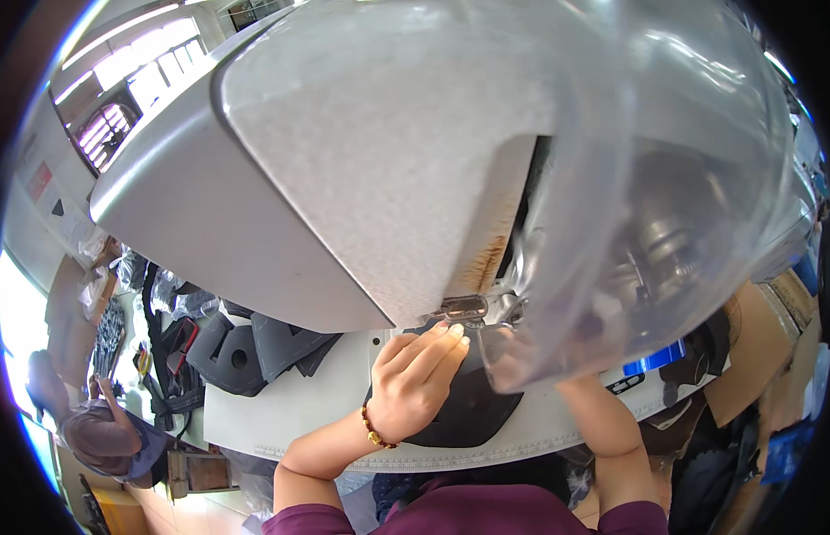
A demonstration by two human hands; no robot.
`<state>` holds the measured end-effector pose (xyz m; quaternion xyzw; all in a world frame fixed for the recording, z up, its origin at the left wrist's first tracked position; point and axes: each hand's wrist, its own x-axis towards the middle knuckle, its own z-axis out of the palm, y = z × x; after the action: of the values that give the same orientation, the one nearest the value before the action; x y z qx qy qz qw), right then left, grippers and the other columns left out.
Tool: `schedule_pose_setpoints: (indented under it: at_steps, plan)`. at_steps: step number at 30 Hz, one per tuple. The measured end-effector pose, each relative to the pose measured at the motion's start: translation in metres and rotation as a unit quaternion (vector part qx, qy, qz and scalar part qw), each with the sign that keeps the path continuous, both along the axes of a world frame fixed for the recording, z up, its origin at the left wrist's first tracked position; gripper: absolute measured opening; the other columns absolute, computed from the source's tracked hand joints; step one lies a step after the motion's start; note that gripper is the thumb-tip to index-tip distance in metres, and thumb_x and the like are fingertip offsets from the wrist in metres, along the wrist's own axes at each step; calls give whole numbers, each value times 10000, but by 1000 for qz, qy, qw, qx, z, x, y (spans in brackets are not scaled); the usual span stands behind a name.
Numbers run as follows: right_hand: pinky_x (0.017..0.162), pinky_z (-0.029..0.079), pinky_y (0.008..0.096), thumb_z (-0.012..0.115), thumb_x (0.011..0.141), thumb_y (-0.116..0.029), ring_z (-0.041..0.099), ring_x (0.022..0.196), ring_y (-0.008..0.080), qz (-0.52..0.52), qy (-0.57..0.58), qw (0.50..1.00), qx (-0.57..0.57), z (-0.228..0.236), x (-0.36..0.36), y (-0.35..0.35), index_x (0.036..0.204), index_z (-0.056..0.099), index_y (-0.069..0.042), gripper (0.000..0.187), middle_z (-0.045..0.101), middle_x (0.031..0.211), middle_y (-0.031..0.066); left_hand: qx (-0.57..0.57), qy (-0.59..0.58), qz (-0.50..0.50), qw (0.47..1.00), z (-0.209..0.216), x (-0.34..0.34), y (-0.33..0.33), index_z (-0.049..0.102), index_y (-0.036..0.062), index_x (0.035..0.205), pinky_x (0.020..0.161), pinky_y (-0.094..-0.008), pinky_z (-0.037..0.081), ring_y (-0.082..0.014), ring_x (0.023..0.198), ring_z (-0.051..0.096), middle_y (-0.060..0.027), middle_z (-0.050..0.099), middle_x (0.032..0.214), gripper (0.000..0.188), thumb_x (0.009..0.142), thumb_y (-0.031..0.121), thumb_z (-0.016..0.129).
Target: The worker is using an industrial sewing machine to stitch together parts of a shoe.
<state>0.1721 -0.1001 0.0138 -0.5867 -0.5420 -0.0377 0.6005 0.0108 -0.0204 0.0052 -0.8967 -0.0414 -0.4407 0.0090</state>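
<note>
My left hand point(417, 379), with a beaded bracelet on the wrist, has its fingers close together, tips gathered at the edge of a black flat piece point(468, 410) under the sewing machine's presser foot point(464, 308). The piece lies on the white machine table and curves out toward me. My right hand point(518, 357) is behind the clear plastic shield point(602, 303), close to the right of the foot. Its fingers are blurred by the plastic, so their grip is hidden. The grey sewing machine head point(370, 152) fills the upper view.
Several dark shaped pieces with holes point(232, 352) lie on the table at the left, beside black straps point(161, 374). A ruler strip point(415, 462) follows the table's front edge. A blue object point(654, 358) lies at the right, near cardboard point(758, 348). Another person point(107, 432) works far left.
</note>
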Motion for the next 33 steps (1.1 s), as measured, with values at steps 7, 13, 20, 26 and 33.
schedule_pose_setpoints:
  at_steps: [7,13,20,26,33]
  plan:
    - [595,438,289,679,710,-121,566,646,164,-10,-17,1000,-8,-50,-1,-6,850,603,-21,188,593,731,84,-15,5,-26,1000,2,-2,8,637,31,850,626,-260,437,-156,784,619,-27,583,827,315,545,-31,587]
    - [708,412,363,628,748,-199,525,792,213,-52,-149,987,-38,-84,4,-9,938,579,-39,253,550,870,100,-21,12,-35,999,0,-3,13,642,39,867,580,-260,409,-145,756,612,-25,596,878,336,543,-30,586]
    - [597,437,314,628,690,-96,559,670,212,5,-29,987,-160,-28,5,-8,780,552,-25,138,580,756,103,-5,19,-11,1000,-3,-6,8,638,31,888,607,-276,410,-163,799,602,-44,598,896,336,558,-8,586]
    - [557,454,290,581,705,-73,571,632,173,175,150,970,-76,-6,18,1,808,572,-42,108,585,715,48,27,3,5,1000,0,6,-6,615,-14,900,677,-300,433,-193,833,576,-85,594,941,315,588,26,596]
    - [569,444,297,572,722,-90,556,638,184,146,126,979,-71,-9,13,9,816,569,-47,103,568,712,51,8,19,-15,1000,14,4,-8,571,-1,716,552,-302,443,-202,618,540,-59,536,693,216,500,-3,581]
